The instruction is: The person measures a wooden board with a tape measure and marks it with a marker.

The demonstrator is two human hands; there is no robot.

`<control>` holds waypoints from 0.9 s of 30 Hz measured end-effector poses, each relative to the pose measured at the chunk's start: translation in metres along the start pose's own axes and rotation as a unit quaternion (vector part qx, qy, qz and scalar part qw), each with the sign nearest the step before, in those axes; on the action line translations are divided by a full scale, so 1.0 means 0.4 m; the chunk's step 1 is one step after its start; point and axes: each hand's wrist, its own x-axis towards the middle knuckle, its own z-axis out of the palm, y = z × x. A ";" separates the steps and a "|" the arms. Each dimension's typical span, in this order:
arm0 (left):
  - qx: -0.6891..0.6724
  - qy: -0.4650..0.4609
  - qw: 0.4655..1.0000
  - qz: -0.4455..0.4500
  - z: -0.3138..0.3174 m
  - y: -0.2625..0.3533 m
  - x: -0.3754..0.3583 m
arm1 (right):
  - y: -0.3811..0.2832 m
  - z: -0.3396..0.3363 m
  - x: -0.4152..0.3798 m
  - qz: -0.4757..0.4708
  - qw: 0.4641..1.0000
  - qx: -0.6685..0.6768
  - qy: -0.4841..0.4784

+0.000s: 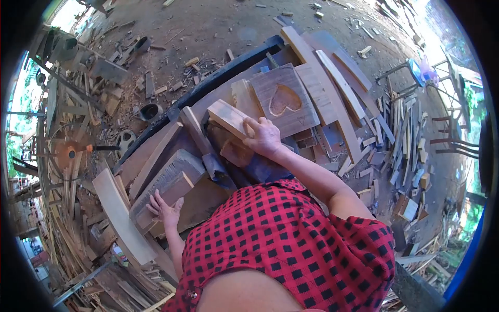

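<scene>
Pale block: (225,117) near the middle of the worktable (148,147), under the right hand (263,136); long axis slanting from upper left to lower right of view, far end pointing up-left toward the dark rail (208,78), near end toward the wearer's right forearm.
Right grip: fingers bent over the near end, clasping it; thumb placement not clear.
Left hand: (165,208) fingers spread, at the lower end of a rough grey block (171,174); firmness of contact cannot be told.
Grey block: long axis rising from lower left to upper right; a small brown piece (179,186) lies along it, roughly parallel, just beside the left fingers.
Heart board: (261,89) just beyond the right hand, heart-shaped recess (286,100) in its face.
Long plank: (327,93) right of the board, running upper left to lower right.
Curved plank: (122,216) left of the grey block, slanting down-right.
Ground: offcuts scattered beyond the rail.
Shirt: (291,229) red, black checks.
</scene>
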 end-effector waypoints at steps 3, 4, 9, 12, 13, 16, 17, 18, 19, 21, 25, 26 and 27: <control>0.001 0.018 0.999 0.027 -0.014 -0.008 -0.009 | -0.027 0.029 0.015 0.007 1.000 -0.027 -0.011; 0.003 0.004 1.000 0.005 -0.027 0.022 -0.015 | -0.034 0.023 0.025 0.023 0.999 -0.018 -0.027; -0.017 -0.032 0.999 -0.036 -0.062 0.060 -0.021 | 0.005 -0.011 0.069 -0.012 1.000 0.008 0.010; -0.005 -0.020 0.999 -0.033 -0.059 0.060 -0.021 | 0.006 -0.033 0.092 -0.070 0.994 -0.068 0.044; -0.003 -0.015 0.998 -0.054 -0.065 0.062 -0.023 | 0.012 -0.024 0.099 -0.096 0.990 -0.082 0.061; -0.032 0.014 0.999 -0.011 -0.063 0.063 -0.026 | 0.029 0.009 0.115 -0.170 0.972 -0.145 0.067; -0.036 0.032 0.999 0.000 -0.049 0.050 -0.024 | 0.024 0.020 0.114 -0.165 0.973 -0.152 0.054; -0.033 0.030 0.999 -0.012 -0.051 0.049 -0.026 | 0.014 0.030 0.111 -0.162 0.973 -0.160 0.040; -0.030 0.027 0.999 -0.020 -0.058 0.050 -0.026 | 0.005 0.036 0.105 -0.171 0.970 -0.165 0.050; -0.021 0.016 0.998 -0.064 -0.091 0.071 -0.027 | -0.015 0.046 0.096 -0.198 0.965 -0.160 0.057; -0.007 0.022 0.998 -0.057 -0.101 0.069 -0.032 | -0.019 0.023 0.094 -0.159 0.975 -0.152 0.003; -0.005 0.046 0.998 -0.042 -0.104 0.078 -0.035 | -0.003 0.001 0.093 -0.151 0.980 -0.124 -0.025; -0.007 0.066 0.998 -0.015 -0.114 0.083 -0.040 | 0.014 -0.021 0.090 -0.142 0.989 -0.030 -0.013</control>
